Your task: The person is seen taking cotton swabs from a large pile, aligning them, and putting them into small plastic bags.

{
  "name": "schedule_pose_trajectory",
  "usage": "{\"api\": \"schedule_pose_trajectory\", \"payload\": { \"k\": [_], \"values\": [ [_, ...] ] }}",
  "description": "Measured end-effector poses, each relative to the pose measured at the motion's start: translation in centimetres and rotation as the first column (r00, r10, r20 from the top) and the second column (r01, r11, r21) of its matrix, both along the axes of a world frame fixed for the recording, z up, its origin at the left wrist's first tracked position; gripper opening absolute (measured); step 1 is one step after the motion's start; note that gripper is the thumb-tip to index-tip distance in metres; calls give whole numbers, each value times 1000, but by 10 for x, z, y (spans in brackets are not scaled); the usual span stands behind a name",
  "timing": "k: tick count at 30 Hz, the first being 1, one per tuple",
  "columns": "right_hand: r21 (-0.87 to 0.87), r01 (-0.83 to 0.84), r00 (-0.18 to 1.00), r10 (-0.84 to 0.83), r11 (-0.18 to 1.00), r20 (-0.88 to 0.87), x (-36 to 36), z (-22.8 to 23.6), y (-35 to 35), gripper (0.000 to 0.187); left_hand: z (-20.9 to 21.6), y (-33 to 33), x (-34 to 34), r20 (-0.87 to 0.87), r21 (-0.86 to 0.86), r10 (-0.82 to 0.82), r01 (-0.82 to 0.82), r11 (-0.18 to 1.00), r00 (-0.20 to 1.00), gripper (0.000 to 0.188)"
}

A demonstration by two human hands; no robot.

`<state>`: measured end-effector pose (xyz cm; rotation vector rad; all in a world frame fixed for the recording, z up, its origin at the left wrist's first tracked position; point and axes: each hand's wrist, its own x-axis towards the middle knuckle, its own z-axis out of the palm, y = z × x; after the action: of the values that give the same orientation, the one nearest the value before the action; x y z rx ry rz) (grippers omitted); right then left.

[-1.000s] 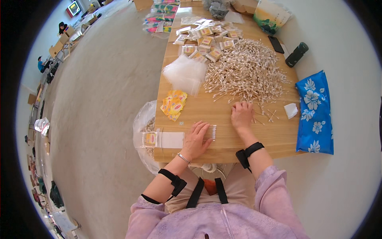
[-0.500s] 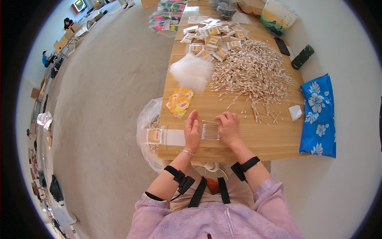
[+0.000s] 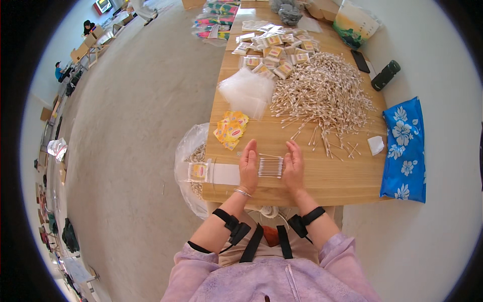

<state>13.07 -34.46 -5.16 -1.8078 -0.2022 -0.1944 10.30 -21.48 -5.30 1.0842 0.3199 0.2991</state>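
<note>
A flat row of cotton swabs (image 3: 270,167) lies side by side on the wooden table, their tips pointing left and right. My left hand (image 3: 248,163) stands on edge at the left ends of the row, fingers stretched out. At the right ends, my right hand (image 3: 293,163) stands the same way, fingers straight, palm facing the swabs. Left of my left hand is a white card strip (image 3: 225,174), and beyond it a clear packet of swabs with a yellow label (image 3: 199,172) at the table's edge. A big heap of loose swabs (image 3: 327,90) spreads farther back.
Yellow cards (image 3: 231,128) and clear plastic bags (image 3: 246,90) lie at the left, with filled packets (image 3: 274,50) behind. To the right are a blue floral pouch (image 3: 404,151), a white piece (image 3: 375,145), a dark bottle (image 3: 386,75) and a phone (image 3: 360,61). A plastic sack (image 3: 183,176) hangs below the left edge.
My right hand has gone from bent fingers over the row's right end to straight fingers, held upright beside it. My left hand stays beside the left ends. The view has shifted slightly.
</note>
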Motion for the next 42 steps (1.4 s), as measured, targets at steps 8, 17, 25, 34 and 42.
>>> {"api": "schedule_pose_trajectory", "payload": {
  "k": [8, 17, 25, 34, 42],
  "values": [
    [183, -37, 997, 50, 982, -64, -6, -3, 14, 34, -2, -5, -7, -15, 124, -109, 110, 986, 994, 45],
    [-386, -141, 982, 180, 912, 65, -7, 3, 0, 26, -7, -2, -9, 26, 10, -53, 53, 999, 998, 48],
    [203, -71, 981, 106, 977, -164, -13, 4, 5, 31, -5, -2, -12, 10, 30, -117, 117, 993, 993, 57],
    [-82, -131, 991, 131, 988, -6, -19, 2, -1, 45, -11, 0, -10, 42, 28, -114, 113, 993, 993, 57],
    [-859, -273, 907, 413, 434, -80, -38, 9, -7, 86, -18, -3, -10, 48, 47, -78, 76, 996, 996, 60]
  ]
}}
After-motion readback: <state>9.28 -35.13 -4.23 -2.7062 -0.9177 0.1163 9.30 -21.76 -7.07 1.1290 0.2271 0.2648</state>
